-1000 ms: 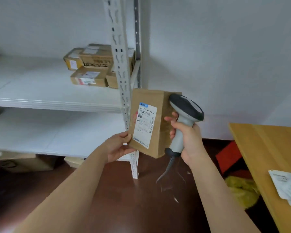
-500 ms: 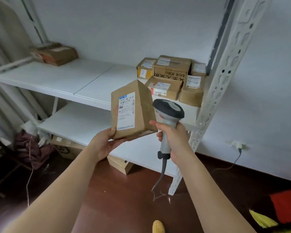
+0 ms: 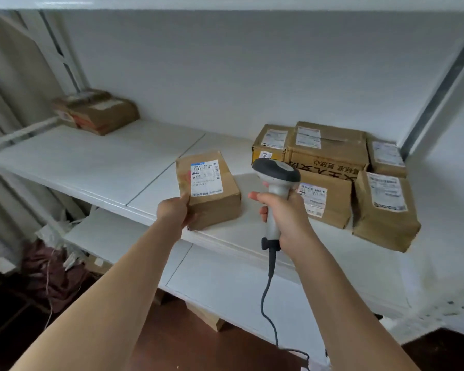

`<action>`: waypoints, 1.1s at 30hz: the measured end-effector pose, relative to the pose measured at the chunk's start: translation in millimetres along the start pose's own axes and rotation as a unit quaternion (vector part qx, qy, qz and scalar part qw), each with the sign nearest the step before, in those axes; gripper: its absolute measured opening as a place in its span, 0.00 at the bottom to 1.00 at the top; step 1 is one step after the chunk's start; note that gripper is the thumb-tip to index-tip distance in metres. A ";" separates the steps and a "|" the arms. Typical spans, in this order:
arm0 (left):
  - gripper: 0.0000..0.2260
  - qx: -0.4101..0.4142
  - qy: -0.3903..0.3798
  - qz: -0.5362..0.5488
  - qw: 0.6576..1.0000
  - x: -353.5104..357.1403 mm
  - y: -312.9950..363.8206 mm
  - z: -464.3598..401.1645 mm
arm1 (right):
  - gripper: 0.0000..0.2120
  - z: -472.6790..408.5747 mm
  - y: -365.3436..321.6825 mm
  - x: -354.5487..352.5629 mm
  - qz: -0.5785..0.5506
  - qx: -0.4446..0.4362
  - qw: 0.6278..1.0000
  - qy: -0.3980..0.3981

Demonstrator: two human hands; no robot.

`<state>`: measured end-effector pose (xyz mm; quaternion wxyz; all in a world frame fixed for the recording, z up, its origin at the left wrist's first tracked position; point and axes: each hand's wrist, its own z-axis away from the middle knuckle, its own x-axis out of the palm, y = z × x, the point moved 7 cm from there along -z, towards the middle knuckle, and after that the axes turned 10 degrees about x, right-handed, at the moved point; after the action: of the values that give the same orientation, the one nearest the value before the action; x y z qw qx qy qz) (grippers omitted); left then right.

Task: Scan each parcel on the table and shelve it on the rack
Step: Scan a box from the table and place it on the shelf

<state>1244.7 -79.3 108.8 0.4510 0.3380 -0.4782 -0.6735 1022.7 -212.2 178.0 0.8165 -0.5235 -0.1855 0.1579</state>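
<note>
The left hand (image 3: 175, 210) holds the near left corner of a brown parcel (image 3: 208, 189), fingers curled round it. The parcel lies flat on the white shelf (image 3: 91, 167) near the front edge, its label facing up. The right hand (image 3: 284, 210) is wrapped tight round the handle of a grey scanner (image 3: 276, 183). More brown boxes (image 3: 330, 167) sit together to the right, farther back.
</note>
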 end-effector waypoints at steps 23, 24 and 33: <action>0.07 0.039 -0.223 -0.018 0.974 157.0 83.4 -229.0 | 0.12 -100.4 -40.1 78.6 -0.048 0.000 0.963 0.265; 0.08 0.038 -0.226 -0.016 0.973 161.4 83.7 -232.0 | 0.12 -100.1 -40.6 78.1 -0.054 -0.001 0.961 0.270; 0.21 0.102 -0.198 -0.036 0.974 168.0 88.3 -239.7 | 0.10 -100.0 -44.1 74.3 -0.060 -0.013 0.953 0.296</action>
<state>1421.1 -328.9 113.3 0.2853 0.2593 -0.6119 -0.6906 1137.8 -276.0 190.2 0.8358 -0.5453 0.0320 -0.0558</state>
